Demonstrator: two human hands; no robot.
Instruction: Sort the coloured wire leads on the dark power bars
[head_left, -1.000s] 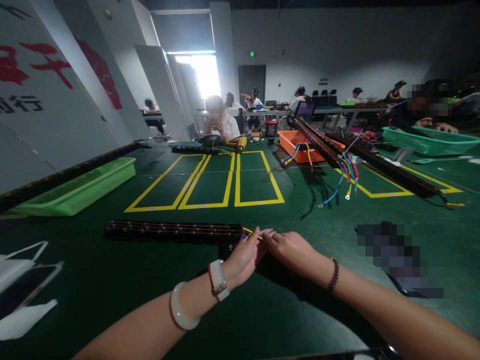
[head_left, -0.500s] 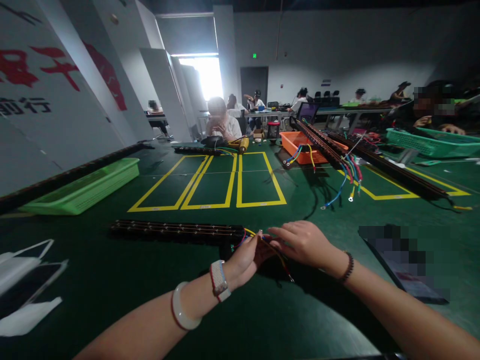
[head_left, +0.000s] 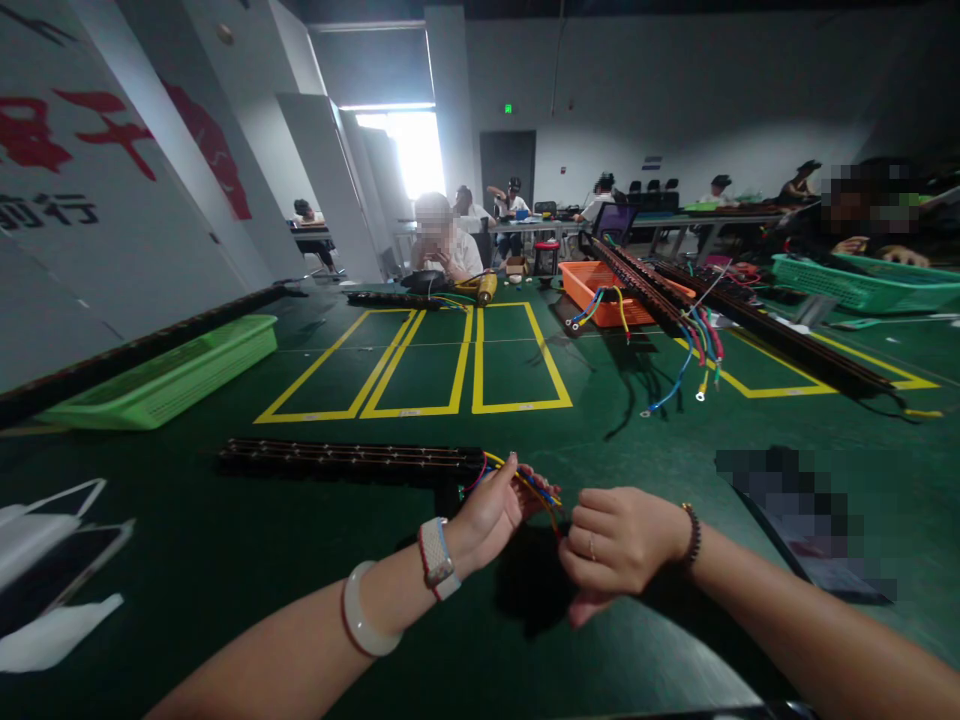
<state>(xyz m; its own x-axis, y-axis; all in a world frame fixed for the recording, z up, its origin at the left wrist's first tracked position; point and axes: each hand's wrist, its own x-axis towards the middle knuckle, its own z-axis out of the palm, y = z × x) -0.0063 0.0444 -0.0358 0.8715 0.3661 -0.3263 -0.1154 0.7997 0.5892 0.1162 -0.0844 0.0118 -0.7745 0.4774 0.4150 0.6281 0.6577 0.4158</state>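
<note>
A long black terminal strip point(head_left: 352, 461) lies on the green table in front of me, with a bundle of coloured wires point(head_left: 534, 485) coming out of its right end. My left hand point(head_left: 491, 515) pinches those wires close to the strip's end. My right hand point(head_left: 619, 545) is curled into a loose fist just right of it, gripping the free ends of the same wires and raised a little off the table. A watch and a pale bangle sit on my left wrist, a bead bracelet on my right.
A light green tray point(head_left: 161, 380) stands at the left, an orange bin point(head_left: 600, 290) and more black strips with loose wires point(head_left: 694, 345) at the right. A phone and white paper point(head_left: 52, 570) lie at the near left. Several people sit at tables further back.
My right hand has pulled back toward me and to the right, closing from spread fingers into a fist on the wire ends. My left hand has stayed at the strip's end.
</note>
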